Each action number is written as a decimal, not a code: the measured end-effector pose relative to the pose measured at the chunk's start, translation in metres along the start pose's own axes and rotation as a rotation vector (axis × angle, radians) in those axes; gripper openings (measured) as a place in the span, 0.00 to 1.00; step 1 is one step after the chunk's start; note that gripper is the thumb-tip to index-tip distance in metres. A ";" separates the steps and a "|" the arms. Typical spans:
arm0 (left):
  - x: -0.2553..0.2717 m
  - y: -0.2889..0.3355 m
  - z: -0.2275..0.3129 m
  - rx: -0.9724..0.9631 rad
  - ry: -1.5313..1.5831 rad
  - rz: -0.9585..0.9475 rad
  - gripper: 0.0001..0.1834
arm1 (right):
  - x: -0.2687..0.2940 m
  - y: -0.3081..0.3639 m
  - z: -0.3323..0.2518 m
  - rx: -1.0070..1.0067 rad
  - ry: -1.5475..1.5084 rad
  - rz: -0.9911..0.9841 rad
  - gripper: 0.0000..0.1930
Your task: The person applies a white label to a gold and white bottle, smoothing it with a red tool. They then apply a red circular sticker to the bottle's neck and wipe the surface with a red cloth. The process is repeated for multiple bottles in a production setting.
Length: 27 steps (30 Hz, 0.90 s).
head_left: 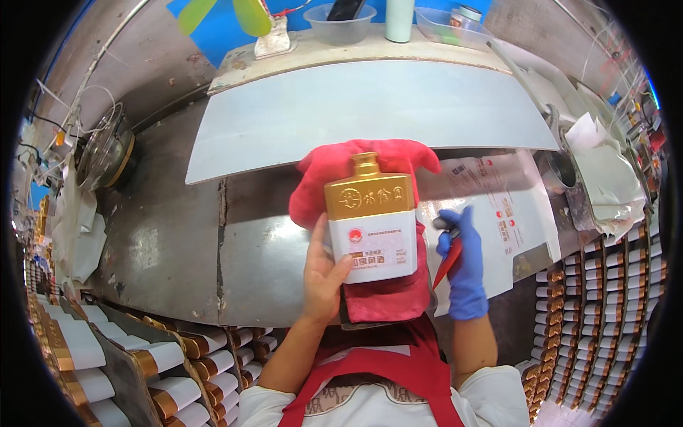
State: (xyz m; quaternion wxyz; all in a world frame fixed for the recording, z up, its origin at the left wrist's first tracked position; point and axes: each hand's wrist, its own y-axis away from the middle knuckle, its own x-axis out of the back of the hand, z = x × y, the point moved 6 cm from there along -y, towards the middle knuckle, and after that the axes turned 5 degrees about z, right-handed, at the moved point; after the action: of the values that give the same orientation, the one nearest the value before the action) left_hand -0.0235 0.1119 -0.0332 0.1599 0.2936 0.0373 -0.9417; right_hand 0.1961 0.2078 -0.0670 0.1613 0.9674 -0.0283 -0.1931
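A flat flask-shaped bottle (377,245), gold at the neck and shoulder and white below, stands out in front of me with a printed label on its white face. My bare left hand (324,277) grips its lower left side, thumb across the front. Under and behind the bottle is a red cloth pad (388,304). Just right of it, my blue-gloved right hand (466,267) is closed around a red, flat tool (447,265) with a dark end; its exact kind is unclear. Beyond that hand lies a translucent sheet of printed labels (498,206).
A pale board (356,107) spans the far side of the metal table (156,235). Behind it are a clear plastic bowl (340,28), a green cylinder (400,20) and a small fan (256,21). Racks of gold-and-white bottles (597,320) flank me. Crumpled paper (605,171) hangs at right.
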 end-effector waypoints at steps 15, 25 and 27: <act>-0.012 0.006 0.006 -0.064 -0.279 -0.208 0.59 | -0.017 0.061 -0.069 0.351 0.417 -0.075 0.30; 0.009 -0.010 0.000 -0.096 -0.147 -0.094 0.41 | -0.038 0.059 -0.067 0.302 0.440 -0.228 0.23; 0.007 -0.015 0.001 -0.103 -0.248 -0.085 0.39 | -0.035 0.050 -0.066 0.281 0.382 -0.213 0.22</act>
State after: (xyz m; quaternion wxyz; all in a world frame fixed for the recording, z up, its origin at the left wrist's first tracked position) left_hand -0.0347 0.1236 -0.0366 0.1382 0.1646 0.0777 -0.9735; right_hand 0.1892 0.1845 0.0197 0.0063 0.9968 0.0781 -0.0170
